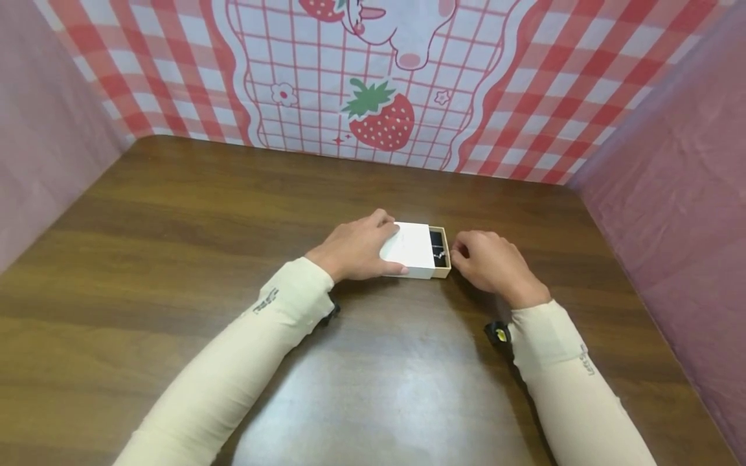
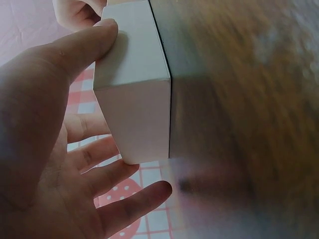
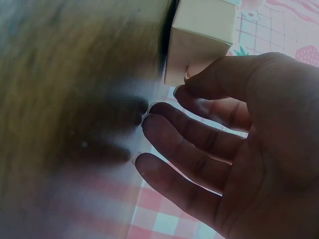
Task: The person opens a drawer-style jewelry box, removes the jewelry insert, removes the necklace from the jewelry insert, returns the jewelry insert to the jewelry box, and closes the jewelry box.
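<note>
A small white sliding box sits on the table. Its white sleeve [image 1: 410,246] covers most of a tan drawer [image 1: 441,272], which sticks out on the right. Inside the drawer's exposed part are a black lining and a thin silvery piece of jewellery [image 1: 440,254]. My left hand [image 1: 361,249] holds the sleeve from the left, thumb along the near side and fingers at the far side. At the drawer's right end, my right hand [image 1: 489,259] pinches with thumb and index fingertip. The other fingers [image 3: 184,149] curve loosely beside the tabletop.
The brown wooden table [image 1: 146,213] extends around the box on all sides. A red-and-white checked cloth with strawberries [image 1: 381,123] hangs behind it, and pink curtains [image 1: 670,194] flank both sides.
</note>
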A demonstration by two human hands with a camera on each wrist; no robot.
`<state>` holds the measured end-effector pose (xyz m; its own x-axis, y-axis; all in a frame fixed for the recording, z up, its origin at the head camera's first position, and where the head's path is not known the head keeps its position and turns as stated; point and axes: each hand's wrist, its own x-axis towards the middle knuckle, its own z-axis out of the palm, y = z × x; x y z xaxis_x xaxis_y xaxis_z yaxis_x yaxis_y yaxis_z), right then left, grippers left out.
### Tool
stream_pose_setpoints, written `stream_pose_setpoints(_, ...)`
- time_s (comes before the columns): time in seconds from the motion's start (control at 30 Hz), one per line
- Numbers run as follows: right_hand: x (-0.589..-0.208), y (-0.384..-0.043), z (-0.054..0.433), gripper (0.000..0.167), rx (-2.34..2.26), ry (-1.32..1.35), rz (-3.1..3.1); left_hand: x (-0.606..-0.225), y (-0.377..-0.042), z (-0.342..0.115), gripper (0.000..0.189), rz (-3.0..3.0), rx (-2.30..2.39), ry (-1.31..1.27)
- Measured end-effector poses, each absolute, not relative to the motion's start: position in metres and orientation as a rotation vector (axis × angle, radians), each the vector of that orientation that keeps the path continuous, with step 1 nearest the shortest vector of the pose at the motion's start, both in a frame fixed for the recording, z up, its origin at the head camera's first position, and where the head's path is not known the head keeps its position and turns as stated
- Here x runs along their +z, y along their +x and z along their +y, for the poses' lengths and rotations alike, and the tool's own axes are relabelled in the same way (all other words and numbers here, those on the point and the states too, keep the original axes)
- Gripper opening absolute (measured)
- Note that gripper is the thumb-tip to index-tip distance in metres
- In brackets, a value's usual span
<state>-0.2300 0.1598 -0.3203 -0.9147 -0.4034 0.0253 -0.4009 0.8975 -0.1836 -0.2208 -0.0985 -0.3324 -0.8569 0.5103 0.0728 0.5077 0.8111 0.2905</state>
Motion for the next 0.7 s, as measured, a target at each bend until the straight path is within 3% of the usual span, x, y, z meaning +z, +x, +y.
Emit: stream_pose_setpoints(0.7, -0.3206, -0.2299, 0.1617, 0.015, -0.28, -0.571, 3.043, -0.3336, -0.2209, -0.0969, 0.079, 2.992, 0.476, 0.844)
